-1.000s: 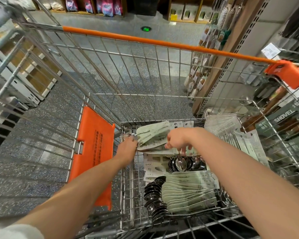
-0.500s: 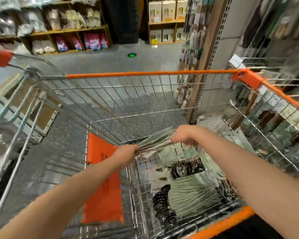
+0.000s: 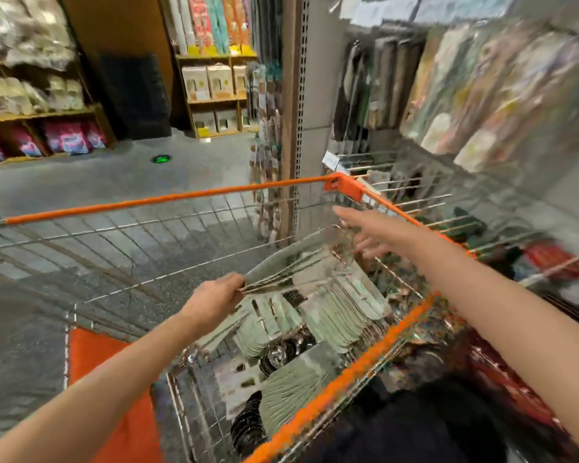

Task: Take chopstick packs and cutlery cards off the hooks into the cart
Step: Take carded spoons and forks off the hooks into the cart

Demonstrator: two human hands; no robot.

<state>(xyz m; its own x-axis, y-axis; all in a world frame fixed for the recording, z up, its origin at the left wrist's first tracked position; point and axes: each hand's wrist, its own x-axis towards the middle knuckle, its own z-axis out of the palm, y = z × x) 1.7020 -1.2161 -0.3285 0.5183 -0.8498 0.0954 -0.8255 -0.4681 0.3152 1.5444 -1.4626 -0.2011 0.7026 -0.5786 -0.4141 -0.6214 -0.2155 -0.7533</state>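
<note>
We look down into the wire cart (image 3: 168,228), its orange rim running across the view and down the right side, with grey speckled floor (image 3: 64,182) around it and a display wall of hooks (image 3: 425,203) close on the right. Above those hooks hang blurred packs (image 3: 455,95); we cannot tell which are chopstick packs. Across the aisle stand wooden shelves (image 3: 41,111) stocked with bagged goods. Inside the cart lie fanned piles of pale green cutlery cards (image 3: 335,315), with a cluster of shiny metal spoon bowls (image 3: 281,352) between the piles and a darker stack near the front edge. An orange flap (image 3: 127,426) hangs at the cart's left end. Our left hand (image 3: 211,302) reaches in over the basket, and its grip is closed by pinching on one end of a small bundle of cards (image 3: 281,272), which sticks out to the right above the piles, lifted clear of them. Our right hand (image 3: 371,232) stretches over the cart's right rim toward the hooks, fingers straight and spread, its grip wide and holding nothing.
</note>
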